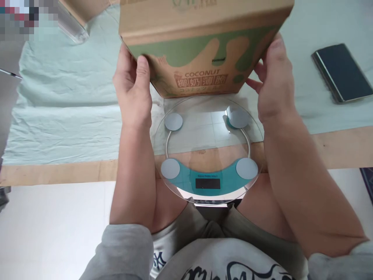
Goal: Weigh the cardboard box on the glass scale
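Note:
Both of my hands grip a brown cardboard box [201, 50] printed with green shapes and the word COCONUT. My left hand [134, 83] holds its left side, with the thumb on the front face. On the right side, my right hand [275, 77] presses against the box, its fingers partly hidden behind the edge. The box is tilted, and its top runs out of view. Just below it, nearer my body, lies a round glass scale [201, 149] with silver pads and a teal strip. Its small display [208, 183] looks dark.
A pale green cloth [72, 128] covers the low wooden surface [93, 169]. To the right lies a dark, phone-like folded device [345, 74]. A clear plastic-looking container [71, 25] stands at the upper left. The scale overhangs the near wooden edge above my legs.

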A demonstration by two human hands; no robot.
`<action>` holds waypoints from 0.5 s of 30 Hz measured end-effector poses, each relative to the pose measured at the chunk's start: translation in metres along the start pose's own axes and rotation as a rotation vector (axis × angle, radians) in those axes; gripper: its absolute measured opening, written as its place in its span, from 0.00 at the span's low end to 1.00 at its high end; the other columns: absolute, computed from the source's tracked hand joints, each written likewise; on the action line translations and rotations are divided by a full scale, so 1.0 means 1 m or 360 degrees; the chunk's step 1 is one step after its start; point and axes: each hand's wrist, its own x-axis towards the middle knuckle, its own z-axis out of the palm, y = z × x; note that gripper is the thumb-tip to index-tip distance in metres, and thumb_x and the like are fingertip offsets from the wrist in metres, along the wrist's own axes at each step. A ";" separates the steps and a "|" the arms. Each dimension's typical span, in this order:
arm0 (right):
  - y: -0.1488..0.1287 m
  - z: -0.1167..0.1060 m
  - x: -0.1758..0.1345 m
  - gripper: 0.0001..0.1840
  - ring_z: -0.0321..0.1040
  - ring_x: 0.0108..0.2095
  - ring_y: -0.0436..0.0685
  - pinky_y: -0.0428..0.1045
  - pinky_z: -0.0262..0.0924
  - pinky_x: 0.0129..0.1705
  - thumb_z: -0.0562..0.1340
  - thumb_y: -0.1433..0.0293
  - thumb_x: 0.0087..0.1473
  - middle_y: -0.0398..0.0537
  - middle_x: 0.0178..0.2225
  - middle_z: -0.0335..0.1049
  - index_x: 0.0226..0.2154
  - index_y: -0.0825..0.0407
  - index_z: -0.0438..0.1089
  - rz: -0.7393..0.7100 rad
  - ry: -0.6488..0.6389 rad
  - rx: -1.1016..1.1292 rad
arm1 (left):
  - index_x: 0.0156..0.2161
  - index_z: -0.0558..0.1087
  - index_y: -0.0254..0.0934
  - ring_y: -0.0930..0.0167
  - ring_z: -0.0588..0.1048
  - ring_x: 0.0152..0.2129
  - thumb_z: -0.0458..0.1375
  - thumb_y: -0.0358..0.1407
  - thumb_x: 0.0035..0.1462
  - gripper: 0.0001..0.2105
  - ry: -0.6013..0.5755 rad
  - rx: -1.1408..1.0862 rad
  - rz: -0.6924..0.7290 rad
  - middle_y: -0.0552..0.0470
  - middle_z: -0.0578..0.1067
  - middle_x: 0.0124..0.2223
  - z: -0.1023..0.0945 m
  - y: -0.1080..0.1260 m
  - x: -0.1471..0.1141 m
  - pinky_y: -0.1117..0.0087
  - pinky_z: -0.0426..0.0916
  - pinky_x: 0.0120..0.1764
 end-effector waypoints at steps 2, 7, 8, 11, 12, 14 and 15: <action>-0.004 0.000 -0.003 0.31 0.66 0.63 0.54 0.52 0.66 0.65 0.50 0.47 0.71 0.42 0.69 0.60 0.68 0.43 0.63 -0.0003 0.0009 0.0003 | 0.52 0.74 0.44 0.62 0.66 0.67 0.81 0.53 0.42 0.35 -0.0048 -0.0046 -0.0159 0.54 0.75 0.63 -0.007 -0.005 -0.002 0.64 0.70 0.65; -0.001 -0.003 -0.001 0.17 0.69 0.41 0.48 0.45 0.60 0.40 0.49 0.62 0.72 0.50 0.50 0.71 0.47 0.53 0.70 0.0214 0.0314 -0.0019 | 0.35 0.73 0.41 0.67 0.74 0.36 0.68 0.44 0.55 0.12 0.0417 0.0370 -0.0376 0.49 0.76 0.38 -0.012 -0.007 -0.015 0.62 0.67 0.39; 0.001 -0.005 0.000 0.14 0.63 0.33 0.46 0.44 0.54 0.35 0.51 0.66 0.70 0.50 0.40 0.68 0.38 0.56 0.66 0.0250 0.0396 -0.0033 | 0.28 0.68 0.39 0.70 0.69 0.28 0.65 0.41 0.56 0.12 0.0502 0.0436 -0.0419 0.51 0.70 0.30 -0.013 -0.009 -0.017 0.64 0.62 0.34; 0.009 -0.010 -0.002 0.19 0.39 0.24 0.42 0.46 0.34 0.29 0.55 0.74 0.64 0.42 0.23 0.42 0.25 0.55 0.46 0.0304 0.0500 -0.0085 | 0.21 0.54 0.39 0.76 0.50 0.19 0.62 0.35 0.57 0.21 0.0565 0.0575 -0.0526 0.57 0.50 0.20 -0.018 -0.018 -0.022 0.67 0.50 0.28; 0.011 -0.011 -0.004 0.22 0.35 0.24 0.41 0.47 0.31 0.29 0.56 0.75 0.63 0.41 0.22 0.37 0.24 0.54 0.42 0.0313 0.0490 -0.0101 | 0.22 0.54 0.39 0.77 0.48 0.19 0.62 0.35 0.60 0.22 0.0566 0.0606 -0.0569 0.59 0.49 0.20 -0.020 -0.022 -0.024 0.69 0.50 0.27; 0.013 -0.014 -0.008 0.24 0.32 0.24 0.41 0.47 0.26 0.29 0.56 0.75 0.62 0.40 0.21 0.33 0.22 0.54 0.39 0.0332 0.0461 -0.0134 | 0.25 0.60 0.37 0.78 0.50 0.20 0.63 0.41 0.66 0.21 0.0567 0.0632 -0.0643 0.60 0.53 0.22 -0.021 -0.028 -0.025 0.73 0.54 0.26; 0.014 -0.015 -0.010 0.25 0.31 0.23 0.40 0.46 0.26 0.28 0.57 0.75 0.62 0.39 0.21 0.33 0.22 0.54 0.39 0.0343 0.0455 -0.0150 | 0.29 0.65 0.35 0.78 0.54 0.20 0.63 0.44 0.67 0.20 0.0572 0.0637 -0.0676 0.60 0.58 0.24 -0.021 -0.030 -0.025 0.75 0.57 0.26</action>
